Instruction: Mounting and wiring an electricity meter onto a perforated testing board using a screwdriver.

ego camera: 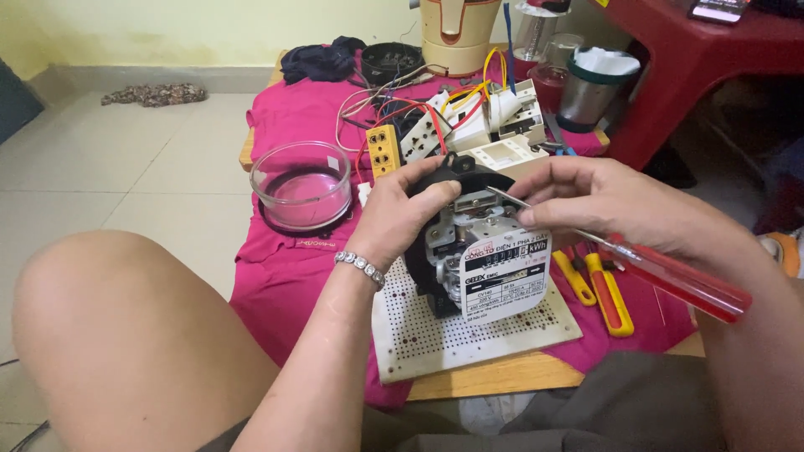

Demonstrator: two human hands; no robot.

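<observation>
Both hands engaged on meter, upright on perforated board.
Left hand [402,219] grips my meter [477,251]; right hand [603,201] pinches screwdriver [636,259], tip inside. Risk: tip slipping, gouging the mechanism.

Behind my hands it's blocked: tangle of red, yellow and white wires [419,109] plus white plastic socket blocks [469,125]. Clear round glass cover [301,184] stands left, yellow-handled pliers [607,289] lie right. White perforated board [419,335] front edge is free.
</observation>
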